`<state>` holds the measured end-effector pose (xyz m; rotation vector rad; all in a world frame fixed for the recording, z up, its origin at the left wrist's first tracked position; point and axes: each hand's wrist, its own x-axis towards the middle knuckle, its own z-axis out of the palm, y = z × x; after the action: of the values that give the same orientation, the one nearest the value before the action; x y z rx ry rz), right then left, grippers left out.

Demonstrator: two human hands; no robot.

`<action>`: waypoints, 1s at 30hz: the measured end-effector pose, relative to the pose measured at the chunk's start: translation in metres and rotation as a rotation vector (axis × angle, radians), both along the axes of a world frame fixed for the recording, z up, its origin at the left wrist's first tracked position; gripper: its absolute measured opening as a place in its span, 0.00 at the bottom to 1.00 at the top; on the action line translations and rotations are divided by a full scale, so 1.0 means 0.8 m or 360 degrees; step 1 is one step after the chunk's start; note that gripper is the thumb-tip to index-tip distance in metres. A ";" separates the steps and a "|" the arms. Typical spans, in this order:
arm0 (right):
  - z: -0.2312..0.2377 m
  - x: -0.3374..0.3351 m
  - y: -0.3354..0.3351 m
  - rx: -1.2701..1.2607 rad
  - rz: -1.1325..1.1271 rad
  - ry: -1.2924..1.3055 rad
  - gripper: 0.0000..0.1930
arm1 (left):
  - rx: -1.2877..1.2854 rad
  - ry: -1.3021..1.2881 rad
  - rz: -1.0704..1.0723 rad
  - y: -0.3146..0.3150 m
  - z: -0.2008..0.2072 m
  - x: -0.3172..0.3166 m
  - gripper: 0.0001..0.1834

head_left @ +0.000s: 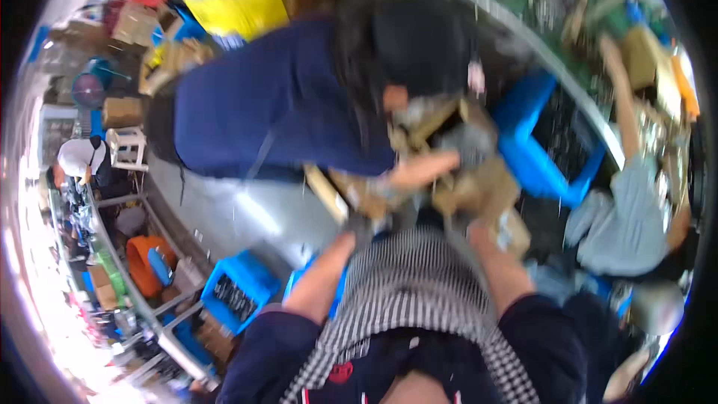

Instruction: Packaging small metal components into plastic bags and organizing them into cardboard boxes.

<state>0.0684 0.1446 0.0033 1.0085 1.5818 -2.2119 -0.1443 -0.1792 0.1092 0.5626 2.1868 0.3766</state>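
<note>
My left hand [363, 226], in what looks like a grey glove, is low in front of me beside torn cardboard [370, 196]. My right hand [458, 221] is at the near edge of a brown cardboard box [488, 193]. Motion smears the fingers of both hands, so I cannot tell whether either grips anything. Across from me a co-worker in a navy shirt [262, 97] bends over the same boxes. That person's grey-gloved hand [470, 144] reaches into the cardboard. My checked apron [411, 277] covers part of the view below my hands.
To the right a blue plastic crate [535, 146] stands by a curved metal table edge [523, 34]. Another person in grey [628, 217] works there. Blue bins [239, 292] and a metal rack [161, 337] are on the left. A yellow bucket [232, 0] stands at the far left.
</note>
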 end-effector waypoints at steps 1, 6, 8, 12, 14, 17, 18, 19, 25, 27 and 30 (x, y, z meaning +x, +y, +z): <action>0.030 -0.018 -0.038 0.0724 0.0557 -0.0100 0.18 | -0.0031 0.0100 -0.0268 0.004 0.029 -0.013 0.14; 0.040 -0.094 -0.109 0.1117 0.1066 -0.0608 0.17 | 0.0330 0.0156 0.0285 -0.051 -0.137 -0.023 0.11; 0.029 -0.087 -0.140 0.1165 0.0749 -0.0495 0.13 | 0.0150 0.0147 0.0046 -0.039 -0.151 -0.032 0.09; 0.029 -0.066 -0.180 0.0966 0.0950 -0.0568 0.13 | -0.0142 -0.0057 -0.0201 -0.015 -0.175 -0.017 0.13; 0.026 -0.075 -0.185 0.0887 0.0898 -0.0607 0.14 | -0.0249 -0.0126 -0.0247 -0.009 -0.203 -0.020 0.15; -0.009 -0.098 -0.184 0.0758 0.0830 -0.0649 0.16 | -0.0304 0.0022 -0.0250 -0.018 -0.257 -0.019 0.19; -0.036 -0.104 -0.180 0.1103 0.0712 -0.0592 0.17 | -0.0299 0.0027 -0.0259 -0.003 -0.274 -0.025 0.19; -0.061 -0.112 -0.174 0.1447 0.0585 -0.0530 0.19 | -0.0296 0.0042 -0.0216 -0.002 -0.280 -0.021 0.19; -0.132 -0.182 -0.126 0.1469 0.0647 -0.0742 0.34 | -0.0276 0.0086 0.0031 0.021 -0.334 -0.015 0.23; -0.153 -0.192 -0.118 0.1471 0.0738 -0.0743 0.38 | -0.0256 0.0093 0.0101 0.039 -0.348 -0.020 0.25; -0.188 -0.195 -0.114 0.1412 0.0744 -0.0647 0.41 | -0.0220 0.0103 0.0200 0.072 -0.372 -0.029 0.28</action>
<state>-0.0874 0.0530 -0.1471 1.0252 2.3032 -0.8986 -0.1672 -0.1215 -0.1881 0.3667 2.2966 0.2739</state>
